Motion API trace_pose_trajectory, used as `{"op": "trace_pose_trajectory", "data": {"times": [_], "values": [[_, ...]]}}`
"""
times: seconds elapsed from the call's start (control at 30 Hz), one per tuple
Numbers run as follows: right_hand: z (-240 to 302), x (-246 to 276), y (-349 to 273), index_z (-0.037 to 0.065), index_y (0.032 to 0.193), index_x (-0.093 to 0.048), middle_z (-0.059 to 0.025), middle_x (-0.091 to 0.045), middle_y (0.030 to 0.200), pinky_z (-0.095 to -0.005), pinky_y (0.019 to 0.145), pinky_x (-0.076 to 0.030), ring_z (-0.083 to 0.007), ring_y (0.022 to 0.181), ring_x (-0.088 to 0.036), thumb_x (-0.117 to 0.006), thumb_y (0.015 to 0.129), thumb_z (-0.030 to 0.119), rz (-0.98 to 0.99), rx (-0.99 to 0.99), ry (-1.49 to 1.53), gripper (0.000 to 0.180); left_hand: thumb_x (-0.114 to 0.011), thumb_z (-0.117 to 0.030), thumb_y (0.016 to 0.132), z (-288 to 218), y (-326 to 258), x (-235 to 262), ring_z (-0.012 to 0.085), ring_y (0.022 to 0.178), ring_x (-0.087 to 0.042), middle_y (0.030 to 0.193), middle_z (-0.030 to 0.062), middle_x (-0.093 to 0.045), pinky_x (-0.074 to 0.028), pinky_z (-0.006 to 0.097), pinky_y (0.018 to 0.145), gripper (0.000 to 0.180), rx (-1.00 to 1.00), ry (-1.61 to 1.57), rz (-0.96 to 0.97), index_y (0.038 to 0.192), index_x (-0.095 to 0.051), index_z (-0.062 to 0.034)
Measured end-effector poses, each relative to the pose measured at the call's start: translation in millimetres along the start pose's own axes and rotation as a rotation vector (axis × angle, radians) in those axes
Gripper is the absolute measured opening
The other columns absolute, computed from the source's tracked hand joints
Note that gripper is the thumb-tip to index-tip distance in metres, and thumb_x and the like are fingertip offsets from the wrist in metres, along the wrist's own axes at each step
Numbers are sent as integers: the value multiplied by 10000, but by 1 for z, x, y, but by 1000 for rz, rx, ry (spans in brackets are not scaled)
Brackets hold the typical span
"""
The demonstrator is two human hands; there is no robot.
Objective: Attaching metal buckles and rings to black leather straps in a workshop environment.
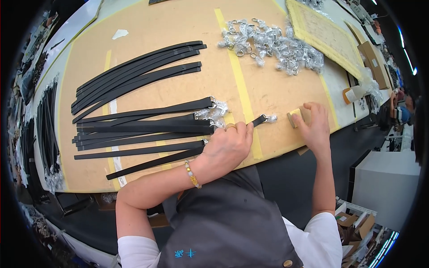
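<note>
My left hand (228,145) is closed on a black strap (156,164), which runs from the lower left beneath the hand. The strap's looped end (259,120) sticks out past my fingers, with a plastic-wrapped metal clasp (270,118) on it. To the right, my right hand (316,127) grips a small yellow-and-tan block (295,118) against the tabletop. What the block is cannot be made out. Left of my left hand lie several black straps (147,127) with metal rings and clear plastic at their right ends.
Several plain black straps (138,73) lie farther back. Plastic-wrapped metal clasps (275,42) are heaped at the far right. Beyond them sits a yellow-edged board (324,33); an amber bottle (353,95) lies at the right edge. More straps (48,120) hang at the left.
</note>
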State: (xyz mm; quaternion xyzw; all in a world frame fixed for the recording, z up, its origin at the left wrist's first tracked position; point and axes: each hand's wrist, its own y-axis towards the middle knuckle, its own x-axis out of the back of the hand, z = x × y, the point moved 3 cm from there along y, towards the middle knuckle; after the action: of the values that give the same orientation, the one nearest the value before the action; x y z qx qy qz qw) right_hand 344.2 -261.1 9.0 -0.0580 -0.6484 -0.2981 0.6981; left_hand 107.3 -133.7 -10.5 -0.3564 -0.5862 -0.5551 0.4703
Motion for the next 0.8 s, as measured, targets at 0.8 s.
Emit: {"op": "trace_pose_trajectory", "data": {"times": [0.8], "values": [[80,-50,-10,-1,1007,-585,-125,-634,727,-363,537,-493,-290,582,-638,-701,903,79,43,265,472,175,-638,-153,863,1,-1,-12,94,578,-497,682,-14,-455,-357,241,462,195,7,60,6,1005,-697,-33]]}}
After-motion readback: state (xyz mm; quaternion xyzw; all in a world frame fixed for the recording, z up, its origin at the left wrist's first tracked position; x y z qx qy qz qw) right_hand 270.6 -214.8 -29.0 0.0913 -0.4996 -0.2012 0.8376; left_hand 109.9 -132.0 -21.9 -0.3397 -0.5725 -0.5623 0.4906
